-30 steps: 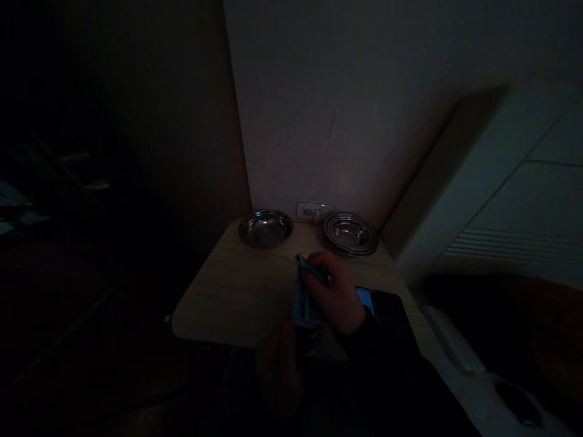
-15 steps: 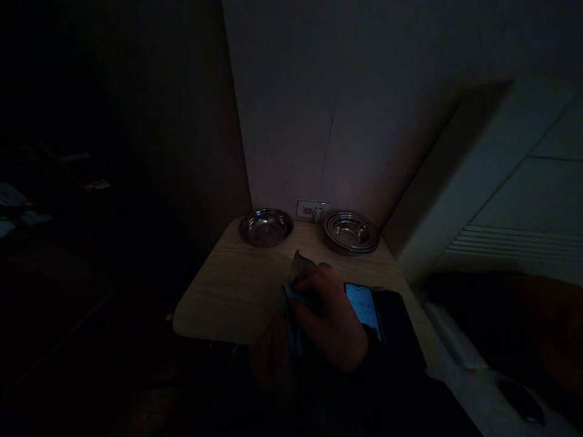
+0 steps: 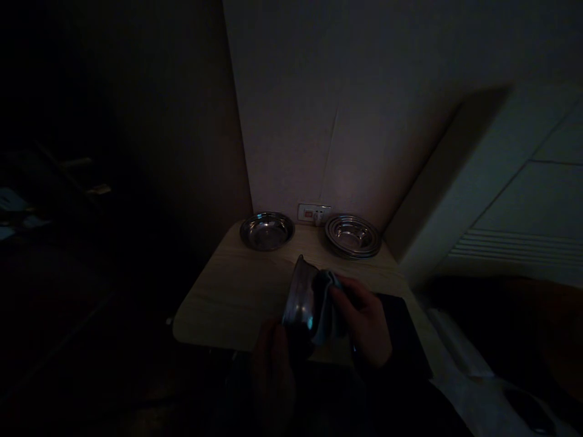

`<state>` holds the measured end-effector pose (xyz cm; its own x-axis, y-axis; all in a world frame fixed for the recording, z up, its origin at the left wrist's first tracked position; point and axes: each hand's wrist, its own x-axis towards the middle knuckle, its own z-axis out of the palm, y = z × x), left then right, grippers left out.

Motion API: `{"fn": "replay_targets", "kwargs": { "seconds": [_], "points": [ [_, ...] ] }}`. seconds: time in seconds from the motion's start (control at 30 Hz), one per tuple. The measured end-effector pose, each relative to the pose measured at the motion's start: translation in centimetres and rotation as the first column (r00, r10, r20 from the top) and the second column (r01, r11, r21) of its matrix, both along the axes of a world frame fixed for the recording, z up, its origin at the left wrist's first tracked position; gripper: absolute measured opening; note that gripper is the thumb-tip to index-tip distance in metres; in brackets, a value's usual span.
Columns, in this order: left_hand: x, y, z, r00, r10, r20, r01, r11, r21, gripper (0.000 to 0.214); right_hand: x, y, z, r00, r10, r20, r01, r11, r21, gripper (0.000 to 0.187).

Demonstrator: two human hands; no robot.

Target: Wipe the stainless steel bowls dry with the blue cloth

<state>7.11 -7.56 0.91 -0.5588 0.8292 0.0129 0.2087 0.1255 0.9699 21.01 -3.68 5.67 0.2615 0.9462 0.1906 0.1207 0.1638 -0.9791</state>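
Observation:
A shiny metal bowl (image 3: pixel 300 297) is tilted on its side above the table's front edge. My left hand (image 3: pixel 274 364) grips its near rim, fingers closed. My right hand (image 3: pixel 367 318) pinches a bluish cloth (image 3: pixel 327 309) at the bowl's right side; in the dim light I cannot tell whether the cloth touches the metal. Behind them, a shallow metal bowl (image 3: pixel 267 232) rests at the table's back left. A stack of metal bowls (image 3: pixel 353 235) stands at the back right.
The pale wooden table (image 3: pixel 223 297) has rounded corners and backs onto a wall. A wall socket (image 3: pixel 313 213) with a plug sits between the bowls. Under my right forearm lies a dark flat object (image 3: pixel 405 334). A dark mouse-shaped object (image 3: pixel 528 409) is at the lower right.
My right hand has moved right with the cloth, uncovering the bowl's side. The lit phone seen before is now hidden behind that hand. My left hand stays at the rim.

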Motion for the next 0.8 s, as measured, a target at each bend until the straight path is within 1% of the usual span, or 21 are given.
{"fn": "replay_targets", "kwargs": {
  "seconds": [0.03, 0.07, 0.13, 0.17, 0.27, 0.3, 0.33, 0.4, 0.43, 0.47, 0.57, 0.63, 0.7, 0.77, 0.8],
  "points": [
    [-0.1, 0.0, -0.2, 0.999, -0.019, -0.035, 0.020, 0.999, 0.025, 0.036, -0.1, -0.2, -0.1, 1.000, -0.005, 0.027, 0.005, 1.000, 0.019, 0.023],
    [-0.2, 0.0, -0.4, 0.994, -0.038, -0.107, 0.046, 0.996, 0.076, 0.034, -0.3, -0.5, -0.1, 0.998, -0.008, 0.056, 0.006, 0.999, 0.046, 0.022],
    [-0.1, -0.2, -1.3, 0.952, -0.037, -0.303, 0.106, 0.971, 0.215, 0.030, -0.6, -1.0, -0.2, 0.991, -0.015, 0.130, -0.001, 0.993, 0.122, 0.020],
    [-0.1, -0.3, -1.7, 0.915, -0.001, -0.403, 0.128, 0.949, 0.289, 0.028, -0.8, -1.4, -0.2, 0.984, -0.019, 0.177, -0.010, 0.987, 0.162, 0.020],
    [0.1, -0.7, -2.4, 0.835, 0.065, -0.547, 0.181, 0.905, 0.384, 0.024, -1.4, -2.7, -0.1, 0.942, -0.062, 0.331, -0.029, 0.964, 0.264, 0.021],
    [0.2, -0.8, -2.5, 0.791, 0.080, -0.606, 0.216, 0.891, 0.400, 0.024, -1.6, -3.0, 0.0, 0.922, -0.079, 0.379, -0.038, 0.956, 0.292, 0.023],
    [0.2, -0.9, -2.4, 0.729, 0.115, -0.674, 0.250, 0.873, 0.419, 0.024, -1.8, -3.1, 0.2, 0.901, -0.085, 0.426, -0.058, 0.948, 0.313, 0.025],
    [0.1, -0.8, -2.1, 0.579, 0.215, -0.786, 0.302, 0.839, 0.452, 0.027, -2.0, -2.9, 0.6, 0.863, -0.070, 0.501, -0.111, 0.940, 0.322, 0.027],
    [0.2, -0.8, -1.9, 0.523, 0.265, -0.810, 0.304, 0.830, 0.467, 0.027, -2.1, -2.5, 0.9, 0.854, -0.053, 0.518, -0.129, 0.942, 0.310, 0.026],
    [0.2, -0.7, -1.8, 0.497, 0.300, -0.814, 0.292, 0.826, 0.483, 0.027, -2.1, -2.0, 1.2, 0.856, -0.042, 0.515, -0.131, 0.946, 0.295, 0.022],
    [0.5, -0.4, -1.7, 0.478, 0.337, -0.811, 0.286, 0.814, 0.507, 0.025, -2.2, -0.6, 1.7, 0.904, -0.049, 0.426, -0.075, 0.960, 0.269, 0.011],
    [0.7, -0.4, -1.8, 0.492, 0.346, -0.799, 0.251, 0.822, 0.511, 0.024, -2.5, -0.5, 1.7, 0.921, -0.038, 0.388, -0.072, 0.961, 0.265, 0.013],
    [0.7, -0.4, -2.2, 0.508, 0.356, -0.784, 0.204, 0.835, 0.511, 0.023, -2.7, -0.8, 1.7, 0.918, -0.005, 0.396, -0.103, 0.963, 0.251, 0.019],
    [0.5, -0.5, -2.6, 0.526, 0.335, -0.782, 0.204, 0.843, 0.498, 0.025, -2.8, -0.9, 1.6, 0.915, 0.013, 0.404, -0.120, 0.964, 0.239, 0.019],
    [0.3, -0.6, -2.8, 0.532, 0.313, -0.787, 0.219, 0.846, 0.485, 0.026, -2.7, -0.8, 1.7, 0.920, 0.009, 0.392, -0.111, 0.965, 0.237, 0.014]
  ]
}}
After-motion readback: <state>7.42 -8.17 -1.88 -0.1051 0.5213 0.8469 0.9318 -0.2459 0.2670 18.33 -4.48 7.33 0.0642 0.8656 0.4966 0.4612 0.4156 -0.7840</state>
